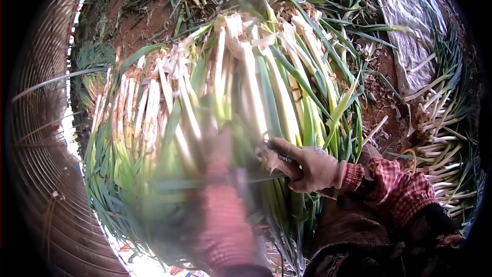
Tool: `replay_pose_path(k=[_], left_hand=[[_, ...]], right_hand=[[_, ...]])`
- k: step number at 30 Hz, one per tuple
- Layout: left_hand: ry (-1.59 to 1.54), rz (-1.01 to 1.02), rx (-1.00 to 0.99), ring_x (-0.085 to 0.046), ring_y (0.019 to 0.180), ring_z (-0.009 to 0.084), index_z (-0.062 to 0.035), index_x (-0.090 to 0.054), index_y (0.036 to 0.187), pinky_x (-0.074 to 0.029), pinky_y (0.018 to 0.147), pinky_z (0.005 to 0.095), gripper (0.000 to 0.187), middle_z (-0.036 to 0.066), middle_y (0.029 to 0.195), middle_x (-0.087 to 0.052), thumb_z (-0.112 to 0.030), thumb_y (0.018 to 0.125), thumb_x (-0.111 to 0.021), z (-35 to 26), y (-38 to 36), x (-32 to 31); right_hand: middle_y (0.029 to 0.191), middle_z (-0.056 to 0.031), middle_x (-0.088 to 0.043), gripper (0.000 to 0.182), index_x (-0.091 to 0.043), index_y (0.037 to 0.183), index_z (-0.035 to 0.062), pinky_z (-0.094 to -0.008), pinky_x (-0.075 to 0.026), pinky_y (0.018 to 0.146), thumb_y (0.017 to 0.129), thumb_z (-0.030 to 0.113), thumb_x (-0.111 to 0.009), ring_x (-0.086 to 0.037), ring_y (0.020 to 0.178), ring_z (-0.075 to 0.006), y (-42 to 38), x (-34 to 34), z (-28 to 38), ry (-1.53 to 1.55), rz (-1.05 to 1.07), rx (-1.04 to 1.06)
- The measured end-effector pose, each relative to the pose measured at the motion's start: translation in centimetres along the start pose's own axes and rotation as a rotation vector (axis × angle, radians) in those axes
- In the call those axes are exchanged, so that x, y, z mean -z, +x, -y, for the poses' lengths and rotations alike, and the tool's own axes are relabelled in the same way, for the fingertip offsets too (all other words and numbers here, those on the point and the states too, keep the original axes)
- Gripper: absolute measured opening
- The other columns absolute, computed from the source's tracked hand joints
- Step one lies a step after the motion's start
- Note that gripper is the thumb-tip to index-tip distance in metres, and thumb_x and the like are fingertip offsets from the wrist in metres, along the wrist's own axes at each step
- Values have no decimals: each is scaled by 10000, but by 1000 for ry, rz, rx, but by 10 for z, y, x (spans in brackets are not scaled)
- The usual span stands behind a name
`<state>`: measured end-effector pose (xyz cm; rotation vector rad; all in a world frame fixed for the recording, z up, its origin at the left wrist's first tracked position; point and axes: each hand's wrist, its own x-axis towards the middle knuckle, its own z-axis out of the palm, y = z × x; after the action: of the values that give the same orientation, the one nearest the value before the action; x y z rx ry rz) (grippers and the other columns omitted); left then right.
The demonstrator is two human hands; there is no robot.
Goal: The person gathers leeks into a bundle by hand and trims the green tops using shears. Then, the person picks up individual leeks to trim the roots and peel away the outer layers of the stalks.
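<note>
The long, white-stemmed green onions lie heaped in front of the person, pale root ends away and dark green leaves toward the body. The left hand, in a pink-checked sleeve, is over the middle of the heap, too blurred to tell whether it is open or holding stalks. The right hand, in a beige knitted glove, is just beside it above the leaves with its fingers bent; I cannot tell whether they close on anything. A thin, dark strip crosses the leaves between the forearms, also too blurred to identify.

The work in hand seems to be handling these stalks. To do it well, take them by the firm white stems, since the leaves likely crease and tear easily. Keep root ends level and stems parallel, use even pressure, and ease crossed leaves apart. The brown-stained stalks at the left lie right beside the whiter ones, so mixing is a risk.
</note>
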<state>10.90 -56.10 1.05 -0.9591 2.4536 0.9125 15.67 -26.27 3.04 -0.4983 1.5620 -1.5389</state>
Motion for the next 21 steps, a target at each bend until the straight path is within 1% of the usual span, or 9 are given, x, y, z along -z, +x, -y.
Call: replay_pose_path(k=[2, 3, 6, 7, 10, 16, 17, 18, 21], left_hand=[[365, -191, 5, -674, 1097, 323, 15, -669, 1218, -517, 960, 421, 529, 226, 1187, -699, -431, 940, -727, -11, -5, -20], [343, -273, -62, -690, 1045, 369, -30, -728, 1091, -534, 920, 456, 511, 225, 1096, -723, -502, 896, -754, 24, 17, -32], [178, -202, 40, -697, 1035, 388, -12, -722, 1082, -535, 919, 464, 573, 223, 1063, -731, -543, 870, -767, -27, -18, -26], [287, -340, -39, -701, 1029, 404, 10, -713, 1091, -538, 917, 472, 657, 232, 1053, -733, -589, 830, -788, -19, -12, -29], [305, -290, -8, -673, 1093, 455, 36, -634, 1232, -537, 934, 489, 850, 287, 1170, -690, -641, 756, -826, -23, -18, -23], [242, -176, 156, -674, 1101, 448, 24, -591, 1205, -538, 928, 495, 788, 290, 1160, -686, -571, 758, -852, -57, -35, -12], [219, -165, 161, -678, 1099, 437, 23, -591, 1183, -539, 926, 497, 748, 288, 1153, -688, -546, 770, -849, -61, -38, -11], [197, -153, 166, -682, 1097, 426, 22, -591, 1162, -539, 924, 498, 708, 286, 1147, -689, -520, 783, -846, -65, -41, -9], [438, -227, 77, -683, 1081, 430, 28, -595, 1181, -531, 909, 507, 613, 302, 1157, -682, -477, 877, -761, 22, 19, -28]], right_hand=[[872, -156, -703, 1097, -115, 1645, 155, -412, -612, 774, 751, 90, -748, -718, 796, -291, -2, -3, 1, 16, 27, -38], [865, -162, -702, 1106, -104, 1648, 149, -413, -606, 770, 750, 93, -746, -714, 789, -293, -3, -3, 3, 8, 45, -50], [857, -172, -700, 1107, -96, 1651, 133, -410, -595, 753, 753, 97, -742, -709, 778, -292, -4, -3, 6, -14, 63, -66], [857, -171, -703, 1111, -101, 1650, 123, -418, -588, 746, 749, 102, -750, -708, 766, -302, 0, -5, 4, -49, 52, -28], [863, -173, -708, 1107, -109, 1646, 115, -428, -588, 748, 755, 118, -765, -709, 759, -319, 8, -7, 10, -68, 75, -81], [963, -182, -718, 1101, -170, 1624, 84, -408, -627, 800, 710, 76, -784, -730, 836, -314, 37, -10, -1, -176, -122, 48], [860, -187, -707, 1045, -131, 1627, 98, -438, -598, 744, 814, 181, -782, -709, 755, -351, 40, -9, 1, -186, -110, 65], [871, -192, -708, 1035, -137, 1626, 98, -441, -598, 757, 816, 182, -776, -710, 764, -356, 47, -7, 5, -193, -102, -2], [931, -212, -715, 1016, -165, 1623, 97, -444, -592, 823, 807, 185, -765, -715, 827, -374, 75, 11, 19, -166, -79, -137]])
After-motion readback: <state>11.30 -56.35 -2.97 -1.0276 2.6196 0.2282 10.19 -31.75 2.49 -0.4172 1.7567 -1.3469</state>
